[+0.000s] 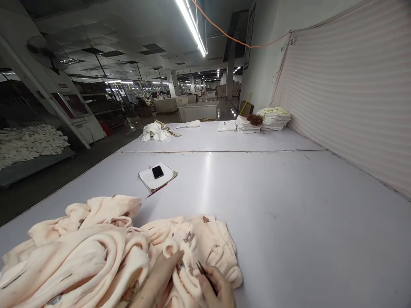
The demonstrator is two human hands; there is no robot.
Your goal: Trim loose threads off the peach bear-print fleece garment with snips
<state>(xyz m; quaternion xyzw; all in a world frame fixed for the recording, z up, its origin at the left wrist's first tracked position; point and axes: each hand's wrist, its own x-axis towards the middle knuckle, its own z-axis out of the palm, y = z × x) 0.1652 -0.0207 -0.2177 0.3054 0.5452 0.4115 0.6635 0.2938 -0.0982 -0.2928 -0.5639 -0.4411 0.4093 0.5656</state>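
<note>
A heap of cream-pink plush fabric [86,252] with small brown printed figures lies at the lower left of the table. A smaller part of the plush fabric, a folded plush garment [221,239], spreads to the right of it under both hands. My left hand [167,267] is closed on a fold of this garment, thumb on top; the other fingers are hidden in the cloth. Close to its right, my right hand [218,288] is closed around dark pointed thread snips [204,271], whose tips point up and left just over the cloth.
On the pale table [289,222] lie papers [156,182] with a black phone [157,172] and a red pen [156,191]. Farther back are crumpled white cloths [157,131] and stacked white cloths [274,119]. A striped pink-white curtain [346,85] borders the right side.
</note>
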